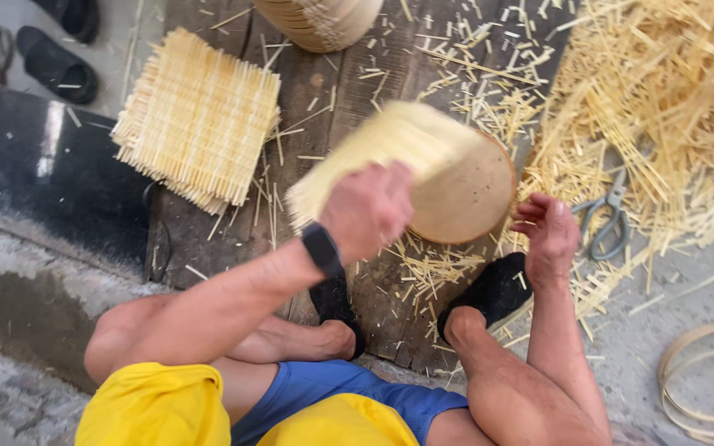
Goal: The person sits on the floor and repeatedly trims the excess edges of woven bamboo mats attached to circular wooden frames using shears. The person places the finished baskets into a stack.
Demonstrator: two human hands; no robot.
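Person squats on wooden boards (208,239), knees up, both forearms reaching forward between them. Left hand (367,208), black watch on the wrist, is raised and closed in a fist around a woven bamboo mat (390,144), which is blurred and tilted up over the round wooden block (468,198). Right hand (549,235) is low beside the block's right edge, fingers loosely curled, half open, holding nothing; can't tell if the fingertips touch the block.

Counts: one mat in hand, one stack of finished square mats (196,120) lying to the left on the boards, one block, one pair of scissors (609,216) on the ground just right of the right hand, one big heap of bamboo slivers (663,91) behind them. Bamboo hoops (696,388) lie at lower right, number unclear.
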